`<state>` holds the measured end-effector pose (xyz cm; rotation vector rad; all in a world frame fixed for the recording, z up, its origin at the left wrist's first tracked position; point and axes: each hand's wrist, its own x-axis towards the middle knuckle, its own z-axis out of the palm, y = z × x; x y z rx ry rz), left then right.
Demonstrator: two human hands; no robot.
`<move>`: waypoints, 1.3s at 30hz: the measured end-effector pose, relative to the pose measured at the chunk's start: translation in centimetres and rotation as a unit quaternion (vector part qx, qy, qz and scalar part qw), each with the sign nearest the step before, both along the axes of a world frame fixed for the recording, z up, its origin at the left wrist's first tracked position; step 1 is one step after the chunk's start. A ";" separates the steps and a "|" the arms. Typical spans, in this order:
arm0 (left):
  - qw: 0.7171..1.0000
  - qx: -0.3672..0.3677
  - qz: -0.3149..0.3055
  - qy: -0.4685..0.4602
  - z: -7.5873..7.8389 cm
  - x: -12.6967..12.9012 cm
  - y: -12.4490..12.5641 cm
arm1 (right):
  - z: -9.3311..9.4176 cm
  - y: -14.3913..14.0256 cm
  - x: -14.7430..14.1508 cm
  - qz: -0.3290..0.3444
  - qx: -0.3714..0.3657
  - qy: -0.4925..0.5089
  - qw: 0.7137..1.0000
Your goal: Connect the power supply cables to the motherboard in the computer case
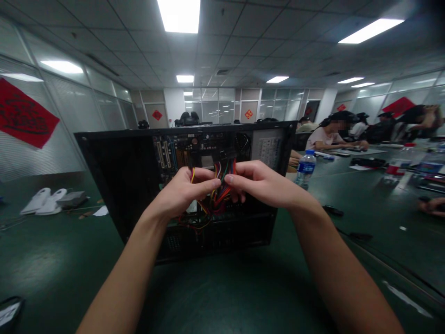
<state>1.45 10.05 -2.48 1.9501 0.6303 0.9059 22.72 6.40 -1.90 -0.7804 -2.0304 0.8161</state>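
A black computer case (139, 253) stands on the green table with its side open toward me. Inside are a motherboard with card slots (163, 155), a dark fan (242, 146) and a power supply (267, 147) with a pale label. A bundle of coloured cables (219, 204) hangs in the middle of the case. My left hand (187, 185) is closed on these cables, thumb pointing right. Close beside it, my right hand (257, 183) pinches the same bundle from the right. The cables' upper ends are partly hidden behind my fingers.
A water bottle with a blue cap (306, 169) stands right of the case; a red-capped bottle (403, 162) is farther right. White slippers (45, 202) and a grey box (71, 199) lie at left. Dark cables run along the right of the table (347, 287). People sit at the far right.
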 end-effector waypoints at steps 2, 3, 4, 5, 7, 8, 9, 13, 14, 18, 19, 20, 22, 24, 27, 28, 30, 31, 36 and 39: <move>1.000 0.004 0.026 -0.005 0.0 0.0 0.0 | -0.1 -0.2 -0.4 -0.027 0.040 0.002 0.999; 0.999 0.001 0.033 -0.010 0.0 0.1 0.0 | -0.2 -0.2 -0.6 -0.035 0.058 0.003 0.998; 0.999 -0.002 0.036 -0.014 0.0 0.1 0.0 | -0.2 -0.2 -0.8 -0.040 0.072 0.005 0.997; 0.999 -0.003 0.038 -0.016 0.0 0.1 0.0 | -0.3 -0.2 -1.0 -0.044 0.080 0.009 0.996; 0.999 0.002 0.041 -0.008 0.0 0.1 0.0 | -0.4 0.0 -1.2 -0.046 0.075 0.025 0.996; 0.999 0.005 0.044 -0.002 0.0 0.0 0.1 | -0.4 0.2 -1.3 -0.044 0.064 0.034 0.996; 0.999 0.010 0.046 0.002 0.0 0.0 0.1 | -0.5 0.3 -1.3 -0.039 0.051 0.045 0.997; 0.999 0.029 0.037 0.018 -0.1 0.0 0.3 | -0.5 0.6 -1.2 -0.017 0.023 0.071 0.997; 0.999 0.030 0.028 0.021 -0.1 0.0 0.3 | -0.5 0.6 -1.2 -0.017 0.023 0.073 0.997; 0.999 0.034 -0.021 0.033 0.5 -0.4 -0.1 | -0.7 0.9 -1.6 -0.039 0.045 0.094 0.994; 0.998 0.040 -0.031 0.048 0.7 -0.7 -0.3 | -0.7 1.0 -1.7 -0.050 0.055 0.098 0.992; 0.996 0.043 -0.043 0.068 0.9 -1.1 -0.4 | -0.8 1.0 -1.9 -0.062 0.065 0.100 0.991; 0.992 0.029 -0.068 0.103 1.1 -2.0 -0.4 | -0.8 1.1 -2.1 -0.084 0.078 0.107 0.988; 0.991 -0.006 -0.090 0.103 1.3 -2.8 -0.4 | -0.8 1.2 -2.0 -0.097 0.081 0.130 0.983; 0.993 -0.040 -0.087 0.072 1.3 -3.3 -0.1 | -0.6 1.3 -1.8 -0.091 0.067 0.170 0.979; 0.994 -0.041 -0.077 0.066 1.3 -3.2 -0.1 | -0.6 1.3 -1.7 -0.086 0.057 0.177 0.979; 0.996 -0.034 -0.053 0.063 1.3 -2.8 0.0 | -0.8 1.7 -1.7 -0.074 0.026 0.192 0.978; 0.997 -0.027 -0.040 0.063 1.3 -2.6 0.0 | -1.0 1.9 -1.8 -0.069 0.009 0.201 0.977; 0.996 0.028 0.018 0.079 1.2 -1.8 0.1 | -2.0 2.9 -2.5 -0.039 -0.066 0.228 0.971; 0.993 0.051 0.045 0.096 0.9 -1.6 0.3 | -2.4 3.3 -2.7 -0.017 -0.089 0.214 0.973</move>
